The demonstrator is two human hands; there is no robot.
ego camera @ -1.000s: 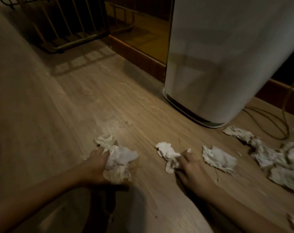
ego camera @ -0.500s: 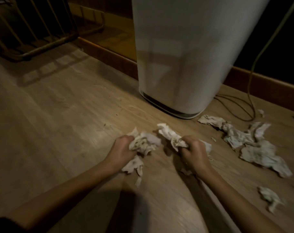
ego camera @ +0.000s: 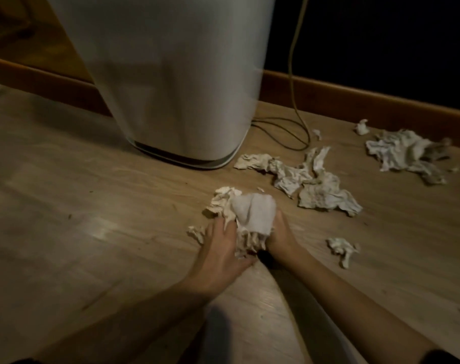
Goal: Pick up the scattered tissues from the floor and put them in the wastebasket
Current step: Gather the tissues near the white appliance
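Two hands low over wood-look floor (ego camera: 97,206) in the head view, pressed together around one bunched wad of tissues (ego camera: 243,216). Left hand (ego camera: 221,254) flat against the wad's left side, fingers spread forward; right hand (ego camera: 280,233) cupped against the right side, fingertips hidden behind the paper. Wad resting on or just above the floor, cannot tell which. Small scrap (ego camera: 196,232) touching the left hand's fingers.

More tissues loose on the floor to the right: long crumpled cluster (ego camera: 310,182) just beside the wad, small twisted piece (ego camera: 343,249) near the right forearm, larger heap (ego camera: 405,155) farther right near the baseboard (ego camera: 355,99), tiny bit (ego camera: 361,126) beside it.

Tall white container (ego camera: 171,80) upright on the floor straight ahead, top cut off by the frame, dark band around its base; likely the wastebasket, opening unseen. No brand, label or writing readable anywhere.

Cord (ego camera: 293,82) hanging down the dark wall and looping on the floor between container and cluster. Wide bare floor to the left and in front of the arms; right side crowded with paper, bounded by baseboard at the back.
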